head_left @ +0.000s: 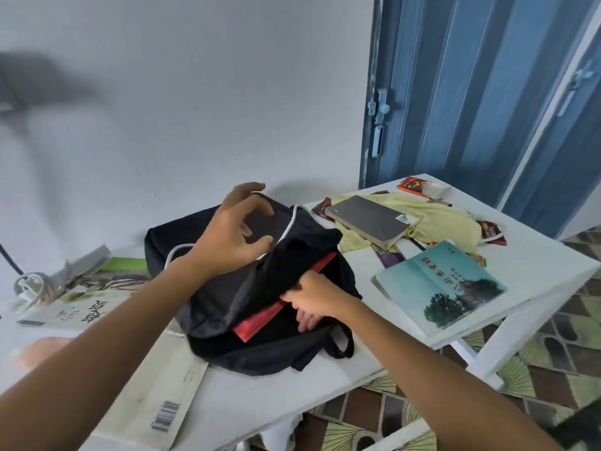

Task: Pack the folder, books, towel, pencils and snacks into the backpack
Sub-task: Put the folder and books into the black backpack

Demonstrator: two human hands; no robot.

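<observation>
A black backpack (227, 288) lies on the white table (536, 265), its mouth open toward me. A red folder (260, 323) sticks partly out of the opening. My right hand (312, 299) is at the opening, fingers curled on the folder's edge and the bag's fabric. My left hand (234, 232) hovers over the top of the backpack with fingers spread, holding nothing. To the right lie a grey book (367, 219) on a yellow towel (435, 222), a teal book (442, 288) and snack packets (416, 185). Pencils are not clearly seen.
More books lie at the left: a pale one (74, 307) with dark characters and a large white one (156, 395) at the front edge. A white cable (29, 288) sits far left. A blue door (471, 92) stands behind the table; patterned floor tiles lie below.
</observation>
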